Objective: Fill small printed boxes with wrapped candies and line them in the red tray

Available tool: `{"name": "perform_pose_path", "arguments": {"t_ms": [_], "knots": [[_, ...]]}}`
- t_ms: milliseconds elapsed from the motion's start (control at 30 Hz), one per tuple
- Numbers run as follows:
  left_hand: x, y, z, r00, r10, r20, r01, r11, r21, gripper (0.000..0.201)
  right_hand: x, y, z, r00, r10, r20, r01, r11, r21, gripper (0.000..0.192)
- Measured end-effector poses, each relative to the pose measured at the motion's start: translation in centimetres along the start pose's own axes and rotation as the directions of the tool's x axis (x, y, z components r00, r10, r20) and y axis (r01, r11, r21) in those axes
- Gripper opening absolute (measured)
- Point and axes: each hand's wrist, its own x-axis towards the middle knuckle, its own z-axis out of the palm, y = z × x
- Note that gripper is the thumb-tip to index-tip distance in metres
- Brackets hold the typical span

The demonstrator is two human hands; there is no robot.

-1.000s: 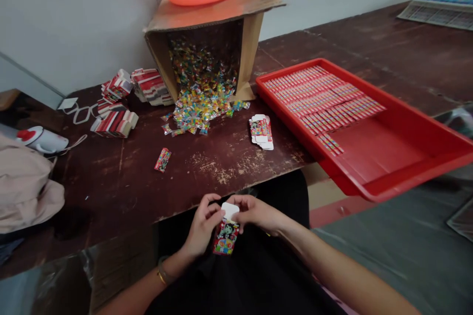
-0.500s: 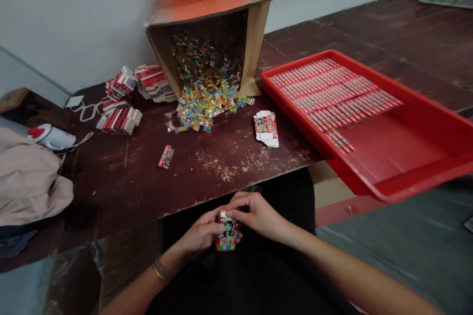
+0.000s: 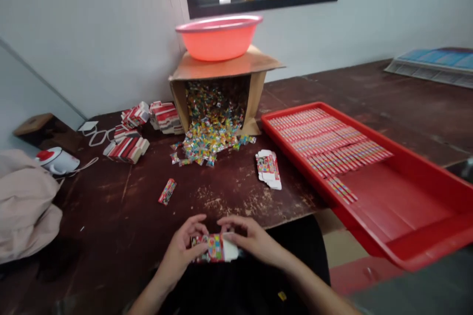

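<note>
Both hands hold one small colourful printed carton (image 3: pixel 212 248) sideways over the table's near edge. My left hand (image 3: pixel 182 248) grips its left end, and my right hand (image 3: pixel 250 241) pinches its white flap end. A short stack of flat cartons (image 3: pixel 269 169) lies further out on the table. One filled carton (image 3: pixel 167 191) lies alone to the left. Wrapped sweets (image 3: pixel 208 139) spill from a tipped cardboard box (image 3: pixel 225 76).
A red tray (image 3: pixel 402 206) with rows of packed cartons juts over the table edge at right. A pink basin (image 3: pixel 219 36) sits on the cardboard box. Bundles of flat cartons (image 3: pixel 129 146) lie at back left, with a tape dispenser (image 3: pixel 56 160) and beige cloth (image 3: pixel 24 206).
The carton was upright with its flap open, then the flap was pressed down. Now the carton lies sideways and higher, at the table edge. The camera has tilted up.
</note>
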Motion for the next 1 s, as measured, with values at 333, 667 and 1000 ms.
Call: {"name": "perform_pose_path", "arguments": {"t_ms": [333,667,1000], "knots": [[-2.6,-1.0,-2.5,0.923,-0.302,0.240,0.273,0.951,0.146,0.043,16.9,0.1,-4.5,0.947,-0.281,-0.156,0.084,0.684,-0.725,0.055],[2.5,0.5,-1.4,0.987,-0.162,0.004,0.160,0.977,-0.141,0.039,-3.2,5.3,0.7,0.950,-0.266,0.163,0.300,0.633,-0.714,0.038],[3.0,-1.5,4.8,0.965,-0.038,0.261,0.050,0.998,-0.040,0.045,-1.0,-4.5,-1.6,0.909,-0.292,-0.299,0.145,0.892,-0.428,0.010]]}}
